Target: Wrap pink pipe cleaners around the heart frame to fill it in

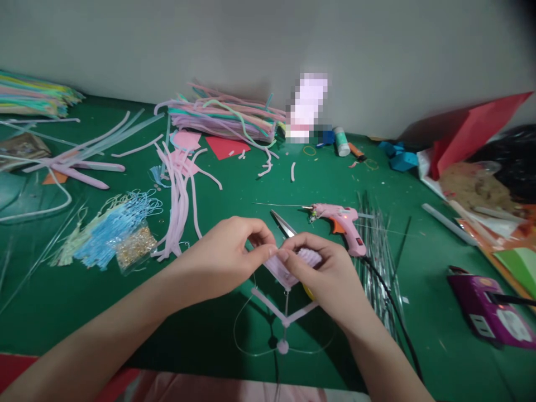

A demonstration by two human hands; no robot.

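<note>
Between my two hands is a pale lilac pipe-cleaner craft piece (286, 277), pinched near its top. The fingertips of my left hand (238, 248) close on its left edge. My right hand (320, 271) grips the other side, thumb and forefinger together, hiding part of it. Below hangs a V of lilac pipe cleaner (270, 305) on a thin wire, with a small round pompom (283, 347) and a loop of clear thread at the bottom. Just behind my hands lie scissors (283, 224), their handles mostly covered. A pink hot glue gun (341, 218) rests beyond my right hand.
Thin wires (379, 268) and a black cord lie to the right, near a purple box (489, 310). Lilac pipe cleaners (180, 201), blue tassels (106, 234) and a bag of gold beads (134, 247) lie left. A pipe-cleaner bundle (226, 120) sits at the back.
</note>
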